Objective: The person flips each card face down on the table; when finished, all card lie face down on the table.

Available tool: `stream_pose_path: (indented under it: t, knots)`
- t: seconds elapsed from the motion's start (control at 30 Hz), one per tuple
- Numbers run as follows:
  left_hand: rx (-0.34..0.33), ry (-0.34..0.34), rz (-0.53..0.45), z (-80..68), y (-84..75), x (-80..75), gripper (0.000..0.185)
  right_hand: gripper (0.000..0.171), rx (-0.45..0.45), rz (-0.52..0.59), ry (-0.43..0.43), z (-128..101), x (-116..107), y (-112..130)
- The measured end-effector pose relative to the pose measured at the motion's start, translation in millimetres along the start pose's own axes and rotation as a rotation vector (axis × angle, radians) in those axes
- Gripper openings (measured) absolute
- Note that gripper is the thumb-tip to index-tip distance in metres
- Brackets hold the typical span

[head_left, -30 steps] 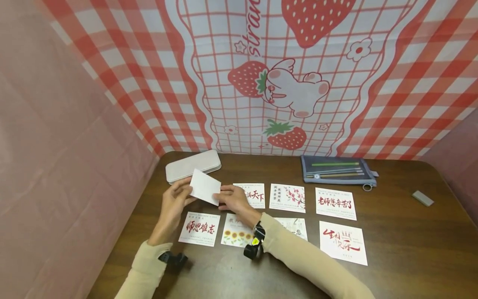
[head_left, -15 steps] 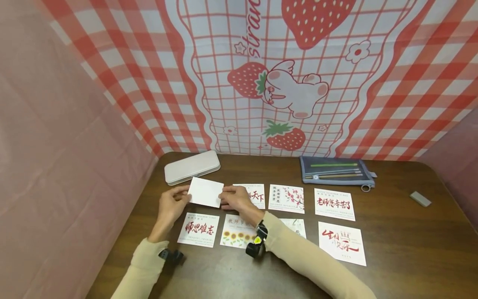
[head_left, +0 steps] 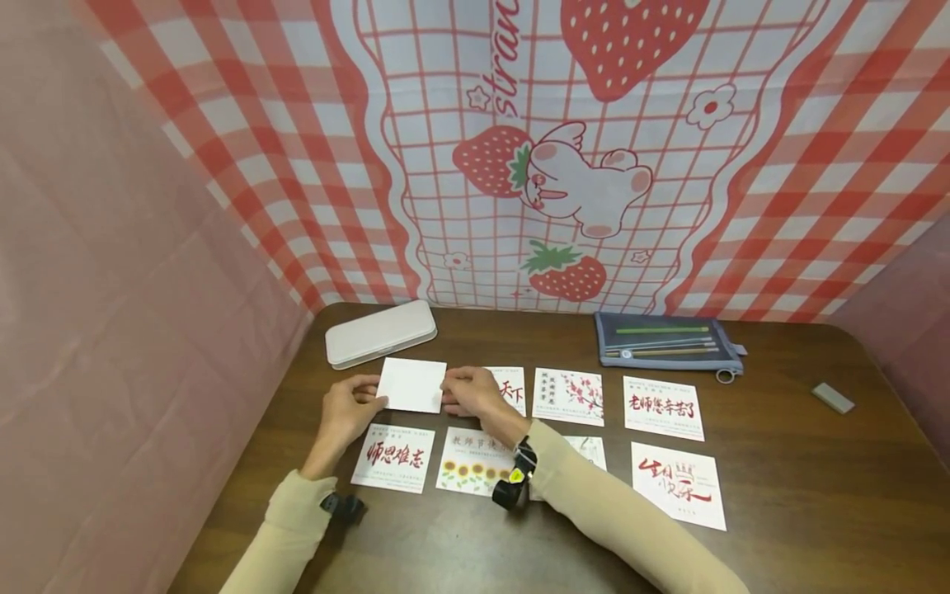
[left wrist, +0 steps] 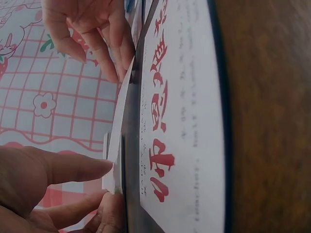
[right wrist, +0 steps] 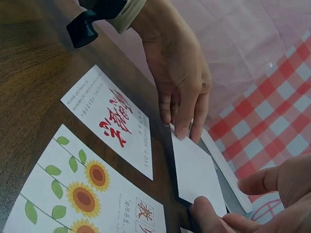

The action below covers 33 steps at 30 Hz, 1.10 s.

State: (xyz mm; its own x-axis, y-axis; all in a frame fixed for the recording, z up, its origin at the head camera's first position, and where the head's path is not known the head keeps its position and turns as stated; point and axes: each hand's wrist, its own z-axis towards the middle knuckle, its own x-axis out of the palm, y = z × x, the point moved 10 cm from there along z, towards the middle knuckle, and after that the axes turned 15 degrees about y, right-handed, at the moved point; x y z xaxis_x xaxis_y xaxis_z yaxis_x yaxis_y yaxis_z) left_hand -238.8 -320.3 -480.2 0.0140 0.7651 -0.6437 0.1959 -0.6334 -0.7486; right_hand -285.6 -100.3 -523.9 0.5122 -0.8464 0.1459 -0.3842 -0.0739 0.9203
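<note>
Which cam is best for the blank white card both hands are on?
Head view: the blank white card shows whole, left hand at one edge and right hand at the other. The right wrist view shows it foreshortened with fingertips on it. The left wrist view shows only its thin edge.

Dark wood table [head_left: 816, 495] w/ strawberry-check backdrop [head_left: 416, 124], pink side walls [head_left: 111, 289]
</note>
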Motion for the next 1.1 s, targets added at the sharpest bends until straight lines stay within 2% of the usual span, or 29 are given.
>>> stream_pose_path:
  t: [0.37, 0.77, 0.93, 1.1]
  knots:
    - [-0.031, 0.043, 0.043, -1.4, 0.8, 5.4, 0.033, 0.043, 0.014, 0.028, 0.022, -4, -4, 3]
    - [-0.034, 0.066, 0.053, 0.0, 2.6, 7.7, 0.035, 0.045, 0.007, 0.048, 0.050, -8, -9, 1]
    - [-0.010, 0.075, 0.047, -2.0, -0.6, 8.3, 0.037, 0.042, 0.007, 0.025, 0.054, -16, -16, 8]
    - [0.048, 0.054, 0.014, -4.1, -12.4, 9.0, 0.037, 0.043, -0.017, 0.023, 0.054, -26, -28, 18]
